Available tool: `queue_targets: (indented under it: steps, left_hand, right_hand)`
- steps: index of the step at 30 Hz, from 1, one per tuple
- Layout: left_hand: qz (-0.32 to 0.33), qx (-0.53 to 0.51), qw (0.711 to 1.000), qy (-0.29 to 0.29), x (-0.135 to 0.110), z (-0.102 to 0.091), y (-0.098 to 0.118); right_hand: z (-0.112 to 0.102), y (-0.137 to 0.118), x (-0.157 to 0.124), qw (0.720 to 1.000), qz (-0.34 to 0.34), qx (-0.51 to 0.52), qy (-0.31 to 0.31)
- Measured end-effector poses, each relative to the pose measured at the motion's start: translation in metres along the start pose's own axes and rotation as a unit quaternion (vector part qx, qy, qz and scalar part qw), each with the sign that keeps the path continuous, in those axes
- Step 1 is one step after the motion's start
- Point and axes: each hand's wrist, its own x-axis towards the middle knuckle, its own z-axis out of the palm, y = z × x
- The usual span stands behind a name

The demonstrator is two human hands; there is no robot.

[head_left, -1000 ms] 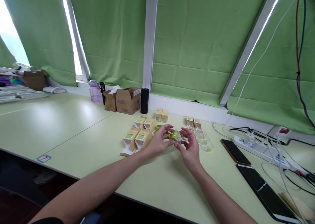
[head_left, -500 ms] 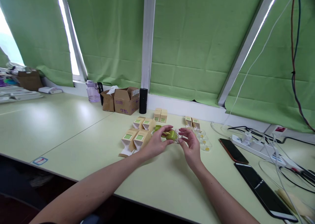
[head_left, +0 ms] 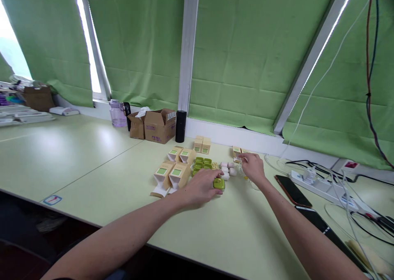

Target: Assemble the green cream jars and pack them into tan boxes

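Low over the table, my left hand [head_left: 200, 189] grips a small green case [head_left: 219, 184] with rounded corners, thumb below and fingers above. My right hand [head_left: 253, 167] reaches to the right, its fingertips drawn together at a small open carton [head_left: 237, 153]; what they pinch, if anything, is hidden. Clear plastic pieces [head_left: 255, 186] with yellow spots lie partly beneath that hand. Between the hands are several white rounded pieces [head_left: 232, 172] and small yellowish pieces [head_left: 215, 165]. Green open trays [head_left: 199, 160] stand in rows behind my left hand, which covers some of them.
Several kraft cartons with green labels [head_left: 161, 171] stand left of the trays, and two more cartons [head_left: 202, 144] behind. Farther back are a cardboard box [head_left: 158, 126], a black cylinder [head_left: 180, 126] and a purple bottle [head_left: 117, 113]. Phones [head_left: 293, 190] and a power strip [head_left: 323, 186] lie right.
My hands have parted from around the green case. The left hand has brought it nearer and lower, while the right has moved right and back to the carton. White pieces and trays are uncovered.
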Motion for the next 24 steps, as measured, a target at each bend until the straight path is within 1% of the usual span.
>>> queue_targets:
  steps: [3, 6, 12, 16, 19, 22, 24]
  left_hand:
    - [0.0, 0.022, 0.999, -0.025, -0.001, 0.0, 0.002]
    - [0.001, 0.029, 0.999, -0.046, 0.0, 0.002, 0.004]
    - [-0.004, 0.032, 0.997, -0.064, 0.0, 0.003, 0.004]
    - [-0.01, 0.037, 0.997, -0.065, -0.001, 0.001, 0.008]
    - [-0.013, 0.038, 0.998, -0.038, -0.002, -0.001, 0.013]
    - [-0.013, 0.024, 0.999, 0.021, -0.001, -0.002, 0.013]
    - [-0.009, 0.006, 0.998, 0.068, 0.001, -0.001, 0.01]
  right_hand:
    - [0.005, -0.004, 0.012, 0.994, -0.023, -0.074, -0.072]
    - [0.013, -0.01, 0.022, 0.982, -0.031, -0.137, -0.126]
    - [0.025, -0.016, 0.035, 0.956, -0.003, -0.222, -0.19]
    - [0.03, -0.016, 0.038, 0.944, 0.005, -0.252, -0.211]
    - [0.033, -0.016, 0.038, 0.942, -0.003, -0.258, -0.215]
    - [0.032, -0.017, 0.037, 0.945, -0.02, -0.255, -0.202]
    - [0.028, -0.019, 0.036, 0.952, -0.042, -0.249, -0.176]
